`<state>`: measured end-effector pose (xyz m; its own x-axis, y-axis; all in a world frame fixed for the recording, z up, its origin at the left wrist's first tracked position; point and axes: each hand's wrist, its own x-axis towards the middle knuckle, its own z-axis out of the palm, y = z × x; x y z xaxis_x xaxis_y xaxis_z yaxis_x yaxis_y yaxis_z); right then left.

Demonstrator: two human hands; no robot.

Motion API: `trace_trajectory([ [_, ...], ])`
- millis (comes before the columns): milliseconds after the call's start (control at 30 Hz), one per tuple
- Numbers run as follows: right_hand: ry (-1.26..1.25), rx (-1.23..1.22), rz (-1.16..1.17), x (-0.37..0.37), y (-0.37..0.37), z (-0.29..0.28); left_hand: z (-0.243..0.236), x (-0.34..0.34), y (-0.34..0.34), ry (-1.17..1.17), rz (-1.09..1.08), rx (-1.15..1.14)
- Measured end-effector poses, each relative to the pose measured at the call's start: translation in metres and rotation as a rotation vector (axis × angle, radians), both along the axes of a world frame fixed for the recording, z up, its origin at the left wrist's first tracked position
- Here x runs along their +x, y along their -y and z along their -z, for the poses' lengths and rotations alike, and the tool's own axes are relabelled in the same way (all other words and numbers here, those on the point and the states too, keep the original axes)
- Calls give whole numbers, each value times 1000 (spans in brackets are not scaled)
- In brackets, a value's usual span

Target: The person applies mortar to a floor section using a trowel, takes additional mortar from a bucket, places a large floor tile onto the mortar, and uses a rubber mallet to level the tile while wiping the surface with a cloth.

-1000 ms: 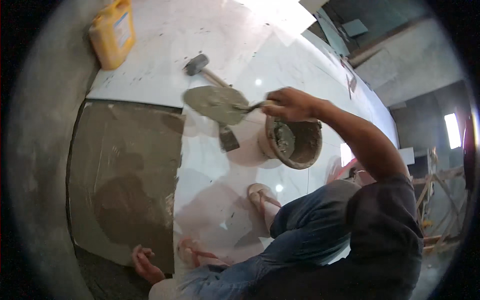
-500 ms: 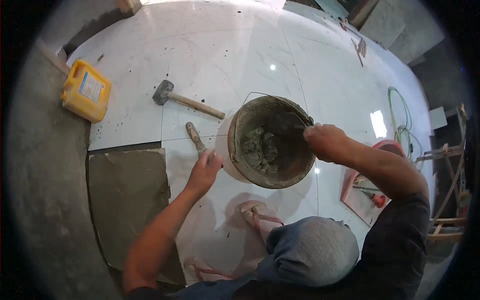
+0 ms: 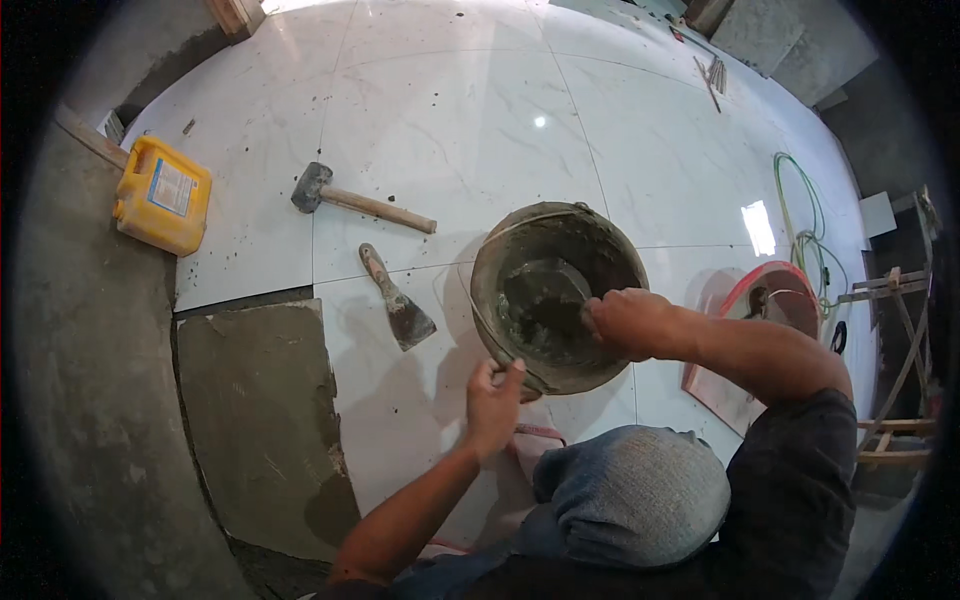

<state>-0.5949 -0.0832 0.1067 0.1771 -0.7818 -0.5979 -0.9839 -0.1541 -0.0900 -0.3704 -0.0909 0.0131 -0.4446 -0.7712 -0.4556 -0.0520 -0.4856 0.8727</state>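
Observation:
A mortar-stained bucket (image 3: pixel 620 255) with a wire handle stands on the white tiles. My left hand (image 3: pixel 493 405) grips its near left rim. My right hand (image 3: pixel 640 325) is closed on a trowel (image 3: pixel 545 280) inside it; the handle is mostly hidden by my fingers and the blade lies among grey mortar. Left of the bucket lie a putty knife (image 3: pixel 395 300) and a mallet (image 3: pixel 365 205) with a wooden handle. A grey mortar-covered patch (image 3: pixel 255 410) is at the lower left, beside the tile edge.
A yellow jug (image 3: pixel 160 210) is by the left wall. At the right are a red-edged curved object (image 3: pixel 727 388), a green hose (image 3: pixel 812 220) and a wooden stand (image 3: pixel 905 330). Tools (image 3: pixel 710 85) lie at the far back. My bent knee (image 3: pixel 625 490) is below the bucket.
The trowel, earlier raised with mortar on it, has gone down into the bucket. My left hand moved from the floor past the putty knife onto the rim, and the bucket shifted slightly rightward and nearer.

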Motion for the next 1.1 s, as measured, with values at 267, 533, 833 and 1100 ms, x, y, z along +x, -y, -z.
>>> trace_trajectory([
  [267,-99,-155,214,-19,-41,-39,4,11,22,-89,-125,40],
  [533,-22,-46,288,4,-37,14,18,3,62,-52,-44,-23],
  [833,92,-86,127,7,-48,0,19,11,50,-163,-43,48],
  [1100,-7,-217,277,-13,-48,6,-7,8,48,-196,-65,219],
])
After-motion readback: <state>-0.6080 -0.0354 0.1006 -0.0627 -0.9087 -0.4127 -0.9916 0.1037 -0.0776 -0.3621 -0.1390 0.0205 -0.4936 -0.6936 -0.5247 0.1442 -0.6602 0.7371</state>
